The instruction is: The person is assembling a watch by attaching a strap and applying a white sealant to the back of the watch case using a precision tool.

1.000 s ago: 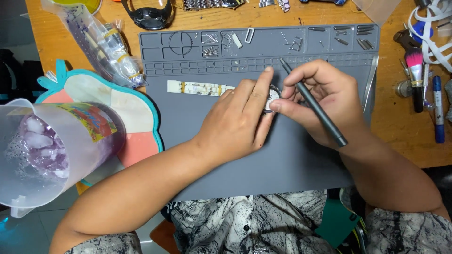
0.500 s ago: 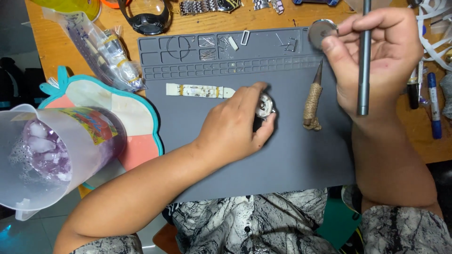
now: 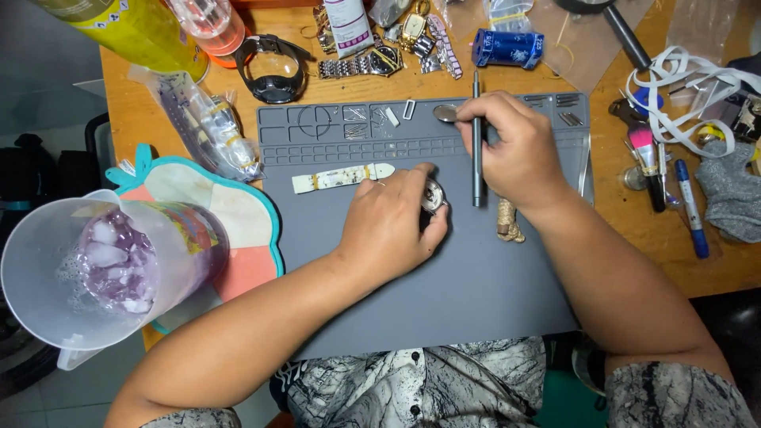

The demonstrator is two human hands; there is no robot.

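1. Nearest the camera, a clear plastic pitcher [image 3: 87, 269] holding ice and purple liquid is sitting at the left, partly over a scalloped teal-edged placemat [image 3: 238, 230].
2. Further in, the grey work mat [image 3: 444, 301] is covering the middle of the wooden table [image 3: 143, 111].
3. On that mat, the left hand [image 3: 392, 226] is pressing down over a small round watch case [image 3: 433, 195], its fingers curled and gripping the case against the mat.
4. Just right of the case, the right hand [image 3: 519, 150] is clenching a slim dark metal tool [image 3: 476, 139], holding it upright in the picture; its thumb and forefinger also seem to be pinching a small round metal disc [image 3: 445, 113], though the contact is hard to make out.
5. Below that hand, a short braided tan strap [image 3: 509, 222] is lying on the mat, partly hidden by the wrist.
6. Left of the hands, a cream watch strap [image 3: 341, 177] is lying flat on the mat, apart from the case.
7. Beyond the mat, a black wristwatch [image 3: 273, 67], a metal watch bracelet [image 3: 357, 65] and a blue cylinder [image 3: 507, 47] are resting on the table.
8. At the far right, a blue marker [image 3: 690, 206] and a pink-tipped brush [image 3: 646, 150] are lying near a grey cloth [image 3: 729, 194].
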